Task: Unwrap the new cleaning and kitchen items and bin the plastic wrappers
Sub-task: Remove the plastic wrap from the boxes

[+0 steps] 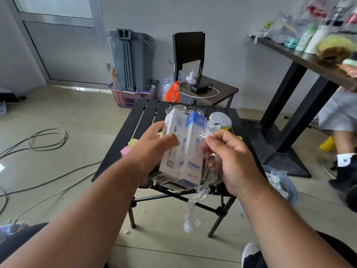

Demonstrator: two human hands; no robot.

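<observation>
Over the near edge of the black slatted table (146,113) I've got two white-and-blue boxes (183,149) side by side, long axes upright and leaning a touch, tops toward one o'clock, bottoms toward seven. Clear plastic wrap (195,206) is still round them, and a crumpled tail hangs down toward six o'clock below the table edge.

My left hand (152,149) comes in from eight o'clock, palm against the left box, thumb laid across its front, fingers round the back: a firm clasp on the pack. My right hand (231,161) comes from four o'clock, knuckles up, thumb and forefinger pinched together on the film at the right box's edge. The remaining fingers are curled, and I think they bunch more wrap, though the glare makes that hard to read.

Count: two boxes, one wrapper, two hands. At twelve o'clock beyond the boxes, one silver scrubbing pad (220,118) lies on the table; at nine o'clock, one pink block (125,151) and one yellow (133,143).
</observation>
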